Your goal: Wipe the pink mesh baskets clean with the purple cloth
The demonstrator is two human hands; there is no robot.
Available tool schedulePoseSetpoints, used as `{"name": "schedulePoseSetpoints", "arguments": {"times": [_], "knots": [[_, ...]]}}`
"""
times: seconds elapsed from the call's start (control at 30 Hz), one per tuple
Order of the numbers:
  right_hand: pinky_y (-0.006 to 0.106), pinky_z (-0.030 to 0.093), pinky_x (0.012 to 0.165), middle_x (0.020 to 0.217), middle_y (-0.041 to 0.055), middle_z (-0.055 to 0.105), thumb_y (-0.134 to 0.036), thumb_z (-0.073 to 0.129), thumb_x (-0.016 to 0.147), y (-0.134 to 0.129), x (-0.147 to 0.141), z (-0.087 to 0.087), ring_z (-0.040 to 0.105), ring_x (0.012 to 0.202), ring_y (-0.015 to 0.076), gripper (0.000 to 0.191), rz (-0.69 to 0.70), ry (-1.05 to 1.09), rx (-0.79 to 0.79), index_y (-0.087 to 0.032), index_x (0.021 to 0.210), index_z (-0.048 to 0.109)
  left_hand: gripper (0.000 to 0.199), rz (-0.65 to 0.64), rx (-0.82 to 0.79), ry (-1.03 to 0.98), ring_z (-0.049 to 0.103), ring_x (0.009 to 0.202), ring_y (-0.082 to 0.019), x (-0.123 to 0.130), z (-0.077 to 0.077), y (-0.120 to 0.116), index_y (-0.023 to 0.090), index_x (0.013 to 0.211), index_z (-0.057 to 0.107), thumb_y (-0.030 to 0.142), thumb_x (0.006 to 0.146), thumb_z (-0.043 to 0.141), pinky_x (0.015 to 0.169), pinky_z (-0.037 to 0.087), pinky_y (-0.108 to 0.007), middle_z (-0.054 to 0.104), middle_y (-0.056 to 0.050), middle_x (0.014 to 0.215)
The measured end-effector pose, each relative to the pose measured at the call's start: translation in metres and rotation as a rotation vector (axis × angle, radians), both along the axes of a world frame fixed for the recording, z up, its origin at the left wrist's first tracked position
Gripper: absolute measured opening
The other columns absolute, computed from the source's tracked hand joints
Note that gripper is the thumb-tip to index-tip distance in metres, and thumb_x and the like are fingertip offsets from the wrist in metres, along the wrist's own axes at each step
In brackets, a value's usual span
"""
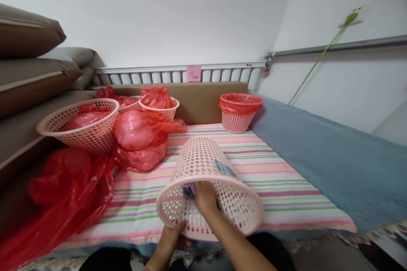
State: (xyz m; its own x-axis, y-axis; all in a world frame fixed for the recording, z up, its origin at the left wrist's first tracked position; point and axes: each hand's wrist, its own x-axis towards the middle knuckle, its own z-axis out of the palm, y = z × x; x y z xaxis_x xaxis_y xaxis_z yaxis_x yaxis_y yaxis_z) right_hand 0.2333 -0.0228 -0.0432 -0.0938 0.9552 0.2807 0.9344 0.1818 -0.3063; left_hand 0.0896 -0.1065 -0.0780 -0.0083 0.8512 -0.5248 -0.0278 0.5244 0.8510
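A pink perforated basket lies on its side on the striped cloth, its mouth towards me. With my left hand I grip its rim at the lower left, thumb over the edge. My right hand reaches inside the basket, closed on a purplish-grey cloth against the inner wall; part of the cloth is hidden by the hand. A bluish label is on the basket's outer side.
Pink baskets with red bags stand at the left, beside a filled red bag and a loose red bag. A red-lined basket stands at the back right. Cushions are piled far left.
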Motion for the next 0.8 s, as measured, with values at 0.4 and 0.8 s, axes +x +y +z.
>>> {"name": "schedulePoseSetpoints", "arguments": {"times": [0.4, 0.8], "knots": [[0.028, 0.036, 0.083, 0.106, 0.0037, 0.057, -0.002, 0.047, 0.059, -0.099, -0.006, 0.002, 0.05, 0.098, 0.0207, 0.054, 0.146, 0.089, -0.117, -0.027, 0.106, 0.057, 0.025, 0.019, 0.348, 0.235, 0.063, 0.085, -0.029, -0.028, 0.036, 0.009, 0.016, 0.066, 0.062, 0.039, 0.061, 0.069, 0.075, 0.052, -0.033, 0.068, -0.007, 0.068], [0.037, 0.038, 0.088, 0.112, 0.0091, 0.059, -0.009, 0.05, 0.076, -0.001, -0.021, 0.001, 0.051, 0.105, 0.0259, 0.042, 0.116, -0.002, -0.005, -0.023, 0.116, 0.056, 0.042, -0.078, 0.287, 0.268, 0.043, 0.03, -0.009, -0.042, 0.039, -0.005, 0.014, 0.098, 0.053, 0.049, 0.074, 0.056, 0.027, 0.027, -0.017, 0.046, 0.007, 0.047]]}}
